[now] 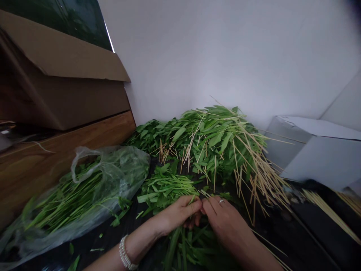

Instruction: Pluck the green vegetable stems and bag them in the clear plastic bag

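My left hand [177, 213] and my right hand [222, 218] meet fingertip to fingertip over a loose bunch of green leafy stems [186, 244] on the dark table. Both hands pinch at a thin bamboo skewer [203, 193] and leaves between them. The left wrist wears a pearl bracelet, and the right hand has a ring. Behind the hands rises a big pile of skewered greens [214, 143], with many skewer ends sticking out to the right.
A clear plastic bag of greens [84, 188] lies at the left. A cardboard box [56, 82] sits on a wooden ledge [50, 158]. A white box [316, 150] stands at the right, with loose skewers [324, 207] on a dark tray.
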`<state>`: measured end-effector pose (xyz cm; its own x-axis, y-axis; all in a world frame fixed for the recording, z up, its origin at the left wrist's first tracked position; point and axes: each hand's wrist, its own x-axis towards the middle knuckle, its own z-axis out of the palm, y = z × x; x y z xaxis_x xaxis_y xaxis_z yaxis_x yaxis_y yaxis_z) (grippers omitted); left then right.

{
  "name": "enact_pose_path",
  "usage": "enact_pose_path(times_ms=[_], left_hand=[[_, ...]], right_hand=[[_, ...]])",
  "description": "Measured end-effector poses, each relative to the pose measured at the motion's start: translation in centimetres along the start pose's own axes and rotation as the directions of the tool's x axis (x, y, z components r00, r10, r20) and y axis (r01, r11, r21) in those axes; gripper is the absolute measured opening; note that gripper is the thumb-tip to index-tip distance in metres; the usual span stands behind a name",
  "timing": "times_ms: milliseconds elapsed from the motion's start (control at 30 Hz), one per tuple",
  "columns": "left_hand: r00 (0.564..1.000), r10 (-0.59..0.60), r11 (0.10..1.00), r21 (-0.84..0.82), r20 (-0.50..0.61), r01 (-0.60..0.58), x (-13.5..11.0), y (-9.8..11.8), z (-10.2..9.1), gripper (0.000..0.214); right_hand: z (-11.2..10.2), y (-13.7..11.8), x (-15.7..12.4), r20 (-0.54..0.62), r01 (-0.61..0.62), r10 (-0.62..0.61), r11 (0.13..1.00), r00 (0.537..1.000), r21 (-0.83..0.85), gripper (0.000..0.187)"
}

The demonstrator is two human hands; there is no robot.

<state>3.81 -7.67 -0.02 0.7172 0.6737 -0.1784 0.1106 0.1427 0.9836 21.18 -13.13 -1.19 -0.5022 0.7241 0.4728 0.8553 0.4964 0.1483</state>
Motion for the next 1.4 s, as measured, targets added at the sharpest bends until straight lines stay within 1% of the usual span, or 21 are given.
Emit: enact_pose_path(times_ms=[100,167,200,267,300,333,367,400,467,533,600,700,733,833,933,1000,1067,1167,1267,1333,1400], left_hand=[[0.998,0.032,0.999,-0.012,0.060,-0.032,-0.3,0.3,0.1,0.044],[0.995,0.060,0.998,-0.033,0.083,-0.058,-0.4,0.5,0.4,0.040],[0.992,0.079,0.996,-0.053,0.094,-0.074,-0.5,0.7,0.6,0.038],[0.988,0.117,0.987,-0.123,0.106,-0.103,-0.7,1.4,0.6,0.035],[0.985,0.143,0.974,-0.193,0.099,-0.122,-0.8,1.8,0.4,0.035],[0.981,0.173,0.947,-0.289,0.083,-0.142,-1.0,2.3,0.0,0.034],[0.978,0.201,0.901,-0.403,0.054,-0.163,-1.1,2.8,-0.6,0.033],[0.974,0.227,0.834,-0.520,0.016,-0.186,-1.2,3.3,-1.3,0.033],[0.961,0.266,0.662,-0.711,-0.074,-0.238,-1.5,4.1,-2.8,0.030],[0.944,0.287,0.514,-0.805,-0.163,-0.295,-1.8,4.6,-4.1,0.029],[0.931,0.296,0.438,-0.835,-0.215,-0.333,-2.0,4.6,-4.7,0.029],[0.940,0.264,0.433,-0.844,-0.216,-0.316,-2.2,4.2,-4.7,0.022],[0.946,0.251,0.441,-0.846,-0.204,-0.300,-2.2,4.0,-4.6,0.019],[0.956,0.236,0.446,-0.855,-0.175,-0.267,-2.2,3.8,-4.5,0.015],[0.956,0.246,0.447,-0.857,-0.158,-0.256,-2.1,3.9,-4.7,0.019],[0.956,0.246,0.455,-0.853,-0.157,-0.257,-2.1,3.9,-4.7,0.018],[0.955,0.246,0.470,-0.840,-0.168,-0.269,-2.0,3.9,-4.8,0.018],[0.948,0.256,0.516,-0.803,-0.188,-0.298,-1.9,3.7,-4.6,0.017],[0.957,0.240,0.599,-0.751,-0.162,-0.277,-1.5,3.3,-4.1,0.015],[0.970,0.194,0.693,-0.679,-0.147,-0.241,-1.1,3.0,-3.4,0.018],[0.977,0.144,0.792,-0.573,-0.158,-0.210,-0.7,2.5,-2.4,0.027]], right_hand=[[-0.3,-0.5,0.2,-0.018,-0.080,0.081,0.993,0.997,0.086,0.016],[-0.8,-0.7,0.5,0.001,-0.197,0.205,0.942,0.979,0.273,0.017],[-1.2,-0.7,0.6,0.041,-0.263,0.270,0.877,0.962,0.401,0.020],[-2.0,-0.2,0.8,0.147,-0.374,0.365,0.692,0.919,0.618,0.025],[-2.3,0.2,0.9,0.186,-0.411,0.397,0.616,0.899,0.672,0.026],[-2.6,0.8,0.8,0.202,-0.439,0.426,0.586,0.882,0.681,0.026],[-2.8,1.4,0.6,0.200,-0.469,0.459,0.605,0.866,0.644,0.025],[-2.9,2.0,0.4,0.197,-0.492,0.472,0.660,0.859,0.567,0.022],[-2.6,2.9,0.0,0.149,-0.531,0.511,0.790,0.846,0.306,0.019],[-2.0,2.9,-0.4,0.094,-0.499,0.490,0.855,0.867,0.141,0.031],[-1.3,1.8,-0.3,0.089,-0.403,0.393,0.891,0.915,0.208,0.032],[-0.4,-1.1,0.1,0.149,-0.278,0.236,0.845,0.960,0.457,0.019],[-0.1,-2.0,0.2,0.174,-0.261,0.201,0.838,0.964,0.480,0.017],[0.8,-4.1,0.3,0.188,-0.252,0.187,0.870,0.964,0.424,0.015],[1.3,-4.3,0.2,0.205,-0.268,0.192,0.847,0.960,0.459,0.020],[1.1,-3.6,0.2,0.222,-0.320,0.234,0.773,0.946,0.548,0.019],[0.5,-2.5,0.5,0.250,-0.398,0.312,0.655,0.917,0.642,0.014],[-0.6,-0.5,1.0,0.345,-0.508,0.420,0.380,0.839,0.773,0.006],[-1.3,0.9,1.2,0.463,-0.541,0.446,0.059,0.766,0.839,0.018],[-1.5,1.2,1.2,0.520,-0.527,0.423,-0.112,0.742,0.842,0.025],[-1.4,1.1,1.1,0.566,-0.512,0.378,-0.241,0.733,0.825,0.029]])
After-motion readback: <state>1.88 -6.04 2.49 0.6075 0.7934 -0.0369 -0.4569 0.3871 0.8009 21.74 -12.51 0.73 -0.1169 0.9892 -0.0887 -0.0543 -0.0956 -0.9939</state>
